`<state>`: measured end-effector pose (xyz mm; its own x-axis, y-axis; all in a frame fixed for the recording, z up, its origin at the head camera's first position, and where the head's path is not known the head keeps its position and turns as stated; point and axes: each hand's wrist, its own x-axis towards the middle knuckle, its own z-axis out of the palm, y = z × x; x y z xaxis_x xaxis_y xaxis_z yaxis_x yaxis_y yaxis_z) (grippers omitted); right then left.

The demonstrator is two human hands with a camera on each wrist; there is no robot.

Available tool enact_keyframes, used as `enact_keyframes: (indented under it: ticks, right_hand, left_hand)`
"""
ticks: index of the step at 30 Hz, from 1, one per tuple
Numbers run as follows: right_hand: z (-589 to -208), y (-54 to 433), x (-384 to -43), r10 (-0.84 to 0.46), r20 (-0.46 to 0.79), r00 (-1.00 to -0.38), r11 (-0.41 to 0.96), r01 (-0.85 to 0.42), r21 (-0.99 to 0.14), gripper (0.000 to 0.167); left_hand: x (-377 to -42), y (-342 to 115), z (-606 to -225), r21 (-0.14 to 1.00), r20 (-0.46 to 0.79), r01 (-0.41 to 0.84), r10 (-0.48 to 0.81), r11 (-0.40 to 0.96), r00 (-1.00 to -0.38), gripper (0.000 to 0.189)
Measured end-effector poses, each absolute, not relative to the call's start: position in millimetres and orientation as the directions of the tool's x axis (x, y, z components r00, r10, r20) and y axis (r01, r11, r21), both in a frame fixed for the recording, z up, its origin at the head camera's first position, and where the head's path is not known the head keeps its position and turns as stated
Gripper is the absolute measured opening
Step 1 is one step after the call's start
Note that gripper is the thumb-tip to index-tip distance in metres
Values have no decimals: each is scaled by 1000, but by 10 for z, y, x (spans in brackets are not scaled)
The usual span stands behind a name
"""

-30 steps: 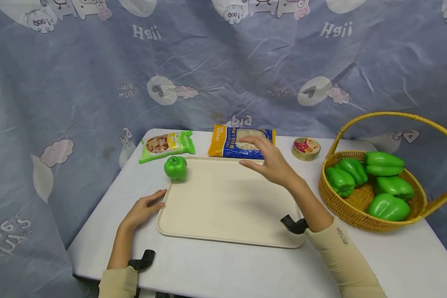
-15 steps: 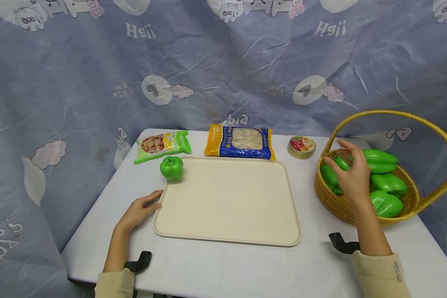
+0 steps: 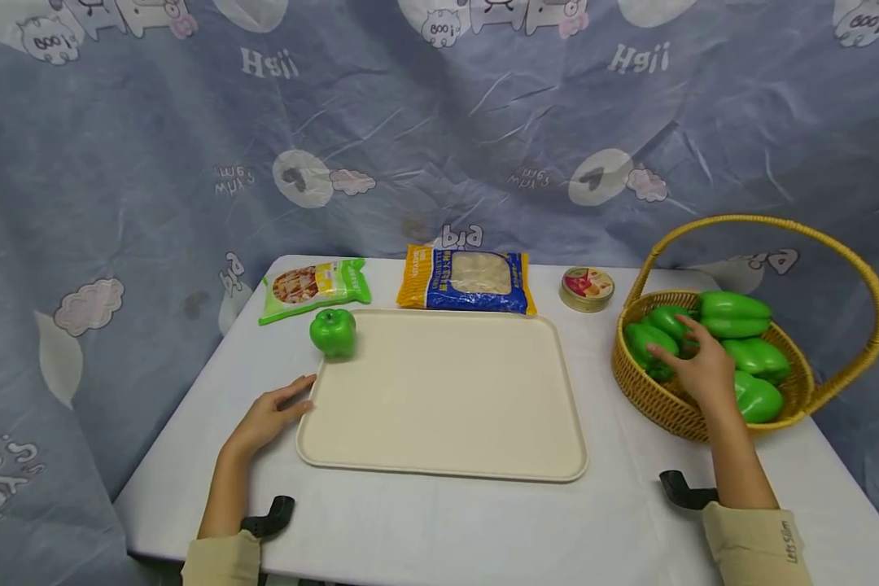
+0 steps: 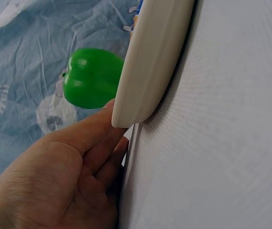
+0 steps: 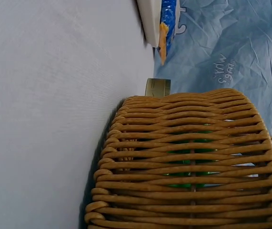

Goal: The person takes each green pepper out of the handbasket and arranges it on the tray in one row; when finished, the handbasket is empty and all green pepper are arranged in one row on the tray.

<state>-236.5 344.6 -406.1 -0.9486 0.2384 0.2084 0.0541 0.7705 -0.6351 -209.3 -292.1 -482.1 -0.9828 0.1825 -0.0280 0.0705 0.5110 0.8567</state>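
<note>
My left hand rests at the left edge of the beige tray, its fingertips touching the rim in the left wrist view. A green bell pepper sits on the tray's far left corner. Over on the right, my right hand reaches into a wicker basket holding several green bell peppers. Its thumb and fingers are spread over the front-left pepper, close to or touching it; the exact contact is unclear. In the right wrist view, the basket's woven wall hides nearly all of that hand.
Behind the tray lie a green snack bag and a blue-and-yellow pasta bag. A round tin stands left of the basket. The basket's tall handle arches over it. A printed curtain hangs behind the white table.
My right hand has moved from above the tray rightward to the basket, then down among the peppers. My left hand has stayed at the tray's edge. The head view has shifted slightly.
</note>
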Motion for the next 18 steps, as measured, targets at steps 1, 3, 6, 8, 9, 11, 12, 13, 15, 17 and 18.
enact_keyframes:
  ticks: [1,3,6,8,9,11,12,13,15,17,18]
  right_hand:
    - [-4072,3450,-2366,235,193,-953,774,64,-629,78]
    - [-4085,3452,-2370,224,153,-963,780,83,-620,80]
    - [-4093,3457,-2391,191,93,-977,797,99,-596,83]
    - [-4090,3462,-2409,166,51,-985,814,107,-571,87]
    - [-4090,3468,-2420,155,37,-987,822,108,-559,88]
    - [-4091,3484,-2440,139,12,-990,832,111,-544,89]
    - [-4094,3493,-2449,132,1,-991,836,111,-538,89]
    - [-4100,3500,-2458,129,-9,-992,840,114,-531,90]
    - [-4112,3515,-2476,120,-19,-993,845,112,-523,90]
    - [-4125,3526,-2491,115,-25,-993,848,111,-519,89]
    - [-4131,3530,-2498,114,-29,-993,849,113,-517,90]
  left_hand:
    - [-2085,-2919,-4823,860,-27,71,184,505,-982,51]
    - [-2064,-2910,-4810,861,-31,69,186,504,-982,52]
    - [-2042,-2906,-4797,861,-24,77,190,503,-981,52]
    - [-2022,-2889,-4753,860,-23,78,192,504,-981,51]
    - [-2005,-2869,-4708,861,-23,79,193,502,-981,50]
    - [-2010,-2867,-4704,861,-14,87,195,500,-981,50]
    - [-2013,-2866,-4703,863,-11,90,197,498,-980,50]
    - [-2015,-2865,-4701,863,-9,92,198,497,-980,50]
    - [-2021,-2865,-4699,863,-6,95,198,497,-980,50]
    - [-2024,-2865,-4699,864,-7,93,196,495,-981,50]
    - [-2024,-2865,-4697,863,-8,92,195,497,-981,50]
